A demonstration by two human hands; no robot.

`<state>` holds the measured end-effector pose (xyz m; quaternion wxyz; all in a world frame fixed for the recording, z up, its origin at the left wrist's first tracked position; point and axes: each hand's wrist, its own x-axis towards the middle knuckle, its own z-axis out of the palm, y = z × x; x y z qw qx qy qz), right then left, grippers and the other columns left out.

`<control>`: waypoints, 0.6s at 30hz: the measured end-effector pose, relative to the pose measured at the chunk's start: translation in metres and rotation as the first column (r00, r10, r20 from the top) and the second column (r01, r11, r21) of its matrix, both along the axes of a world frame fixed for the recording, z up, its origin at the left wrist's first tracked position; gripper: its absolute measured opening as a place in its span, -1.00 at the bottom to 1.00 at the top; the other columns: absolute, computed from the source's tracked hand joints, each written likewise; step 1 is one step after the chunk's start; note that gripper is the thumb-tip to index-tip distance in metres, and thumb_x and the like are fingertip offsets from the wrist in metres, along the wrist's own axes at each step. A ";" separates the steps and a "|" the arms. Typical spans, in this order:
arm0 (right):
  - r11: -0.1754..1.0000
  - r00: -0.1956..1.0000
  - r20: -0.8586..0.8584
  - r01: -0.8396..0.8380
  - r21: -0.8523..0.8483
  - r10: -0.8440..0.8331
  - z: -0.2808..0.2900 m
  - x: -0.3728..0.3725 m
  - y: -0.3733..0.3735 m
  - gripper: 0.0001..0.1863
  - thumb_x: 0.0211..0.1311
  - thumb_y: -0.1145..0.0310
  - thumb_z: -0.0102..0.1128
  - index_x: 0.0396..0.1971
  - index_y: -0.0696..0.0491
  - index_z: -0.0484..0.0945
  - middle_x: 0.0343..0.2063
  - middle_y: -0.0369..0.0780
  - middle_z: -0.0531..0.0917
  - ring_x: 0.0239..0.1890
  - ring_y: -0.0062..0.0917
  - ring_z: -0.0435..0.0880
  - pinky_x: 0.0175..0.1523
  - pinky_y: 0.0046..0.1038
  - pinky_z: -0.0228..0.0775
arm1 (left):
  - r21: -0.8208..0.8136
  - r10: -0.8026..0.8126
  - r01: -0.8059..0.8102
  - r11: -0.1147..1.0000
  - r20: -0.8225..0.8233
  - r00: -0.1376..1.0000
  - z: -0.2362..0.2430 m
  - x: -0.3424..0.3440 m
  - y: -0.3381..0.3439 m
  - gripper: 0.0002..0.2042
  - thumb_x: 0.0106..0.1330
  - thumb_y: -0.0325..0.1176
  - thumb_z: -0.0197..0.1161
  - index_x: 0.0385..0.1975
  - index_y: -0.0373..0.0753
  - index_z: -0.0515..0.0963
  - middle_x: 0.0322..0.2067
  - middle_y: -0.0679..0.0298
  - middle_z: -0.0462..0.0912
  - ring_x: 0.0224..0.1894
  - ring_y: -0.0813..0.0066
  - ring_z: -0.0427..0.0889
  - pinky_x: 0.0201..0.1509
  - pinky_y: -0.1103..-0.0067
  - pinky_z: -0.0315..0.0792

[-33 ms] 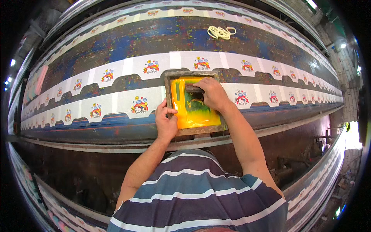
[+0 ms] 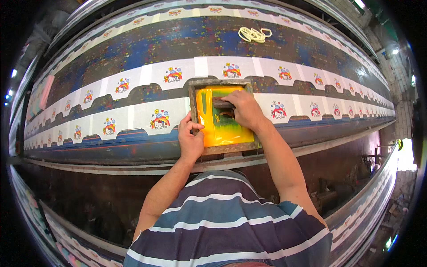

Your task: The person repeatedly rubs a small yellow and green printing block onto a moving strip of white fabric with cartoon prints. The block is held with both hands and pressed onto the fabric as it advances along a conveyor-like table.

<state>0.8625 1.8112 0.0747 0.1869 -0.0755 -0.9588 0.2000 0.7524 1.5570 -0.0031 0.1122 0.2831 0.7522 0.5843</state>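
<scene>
A wooden-framed printing screen [image 2: 193, 102] lies over the near row of white printed pieces, its mesh spread with wet yellow ink [image 2: 222, 139] around a greenish middle. My left hand [image 2: 191, 138] is closed on the frame's left side, near its lower corner. Inside the frame, toward its far end, my right hand [image 2: 242, 107] grips a squeegee [image 2: 222, 104] with a dark handle. The fingers hide part of that handle, and the squeegee's lower edge is hard to make out. The screen covers the piece beneath it.
White pieces with a colourful cartoon print [image 2: 159, 119] run in rows along the long, ink-spotted table [image 2: 164, 42]. A coil of pale cord [image 2: 254, 34] lies beyond the screen. Pinkish stacked material [image 2: 42, 94] sits at the table's left end. A table edge rail [image 2: 111, 168] runs in front of me.
</scene>
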 end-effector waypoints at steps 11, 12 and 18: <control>0.991 0.996 0.039 -0.076 -0.111 0.081 0.020 0.079 -0.079 -0.53 0.21 0.57 0.37 0.16 0.08 0.80 0.04 -0.09 0.79 0.13 -0.06 0.75 0.33 -0.06 0.58 | -0.005 0.011 -0.011 1.000 0.009 1.000 0.007 -0.004 0.007 -0.75 0.20 -0.73 0.45 -0.23 -0.20 0.75 0.52 -0.16 0.56 0.61 -0.11 0.51 0.69 0.17 0.32; 0.989 0.995 0.042 -0.083 -0.123 0.089 0.022 0.083 -0.081 -0.53 0.22 0.55 0.40 0.16 0.08 0.79 0.06 -0.09 0.79 0.16 -0.06 0.74 0.35 -0.05 0.58 | -0.013 0.012 -0.012 1.000 -0.008 1.000 0.007 -0.005 0.008 -0.75 0.20 -0.73 0.46 -0.23 -0.20 0.75 0.52 -0.16 0.57 0.60 -0.11 0.51 0.68 0.17 0.33; 0.973 0.999 -0.043 -0.020 -0.231 0.010 0.028 0.112 -0.084 -0.50 0.25 0.54 0.58 0.22 0.09 0.77 0.26 -0.01 0.74 0.36 -0.04 0.69 0.51 -0.04 0.51 | 0.022 0.000 0.000 1.000 -0.013 1.000 0.012 -0.008 0.008 -0.73 0.17 -0.75 0.44 -0.20 -0.24 0.77 0.49 -0.17 0.60 0.56 -0.07 0.58 0.64 0.24 0.40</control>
